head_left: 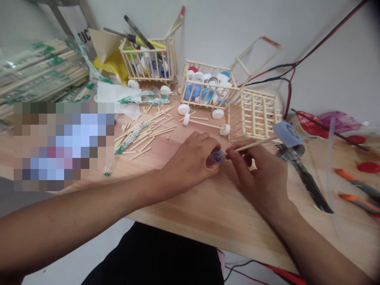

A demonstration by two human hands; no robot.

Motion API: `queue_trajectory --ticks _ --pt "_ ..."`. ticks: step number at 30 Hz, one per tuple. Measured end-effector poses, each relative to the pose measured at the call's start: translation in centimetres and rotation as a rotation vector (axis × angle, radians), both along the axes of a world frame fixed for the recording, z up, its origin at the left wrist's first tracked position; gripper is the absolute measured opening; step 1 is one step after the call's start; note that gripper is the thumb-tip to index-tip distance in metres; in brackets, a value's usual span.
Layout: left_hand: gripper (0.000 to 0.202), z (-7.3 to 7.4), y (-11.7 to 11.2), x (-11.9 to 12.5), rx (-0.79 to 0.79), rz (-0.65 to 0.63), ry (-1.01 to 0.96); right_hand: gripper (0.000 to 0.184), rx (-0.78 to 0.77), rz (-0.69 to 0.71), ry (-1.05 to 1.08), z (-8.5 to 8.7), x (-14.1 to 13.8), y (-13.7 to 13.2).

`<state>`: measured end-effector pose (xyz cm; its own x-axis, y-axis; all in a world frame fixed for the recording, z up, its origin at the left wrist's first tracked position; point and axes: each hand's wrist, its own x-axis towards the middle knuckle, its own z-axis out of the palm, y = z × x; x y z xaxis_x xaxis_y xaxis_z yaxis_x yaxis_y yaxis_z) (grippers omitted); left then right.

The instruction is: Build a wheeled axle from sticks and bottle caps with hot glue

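A light wooden surface [190, 225] runs below a pale wall; two chopstick cages [181, 85] filled with bottle caps stand at twelve o'clock from the hands; two loose white caps [183, 109] and one stick with a white cap on each end [204, 125] lie nearer; a blue cap [287, 133] sits on the far end of a wooden stick [252, 144], whose near tip meets a small blue cap [216, 156] between the hands; the left hand [190, 162] is curled almost closed, pinching that small cap; the right hand [261, 170] is nearly closed too, pinching the stick close to its tip.
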<state>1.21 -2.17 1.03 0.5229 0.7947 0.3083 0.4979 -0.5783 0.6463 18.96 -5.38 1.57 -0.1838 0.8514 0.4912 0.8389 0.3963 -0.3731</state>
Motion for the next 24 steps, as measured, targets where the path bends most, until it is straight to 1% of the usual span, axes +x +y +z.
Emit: queue_trajectory --ticks 8,12,24 --pt "0.014 0.18 -0.12 -0.03 -0.041 0.003 -0.033 0.006 0.017 0.001 -0.002 0.07 0.09 -0.06" --pt "0.016 0.26 -0.12 -0.05 -0.068 -0.001 -0.059 0.009 0.037 0.010 -0.002 0.13 0.03 0.00" --pt "0.016 0.26 -0.08 0.06 -0.094 -0.010 -0.084 0.012 0.026 -0.004 -0.018 0.43 -0.04 0.10"
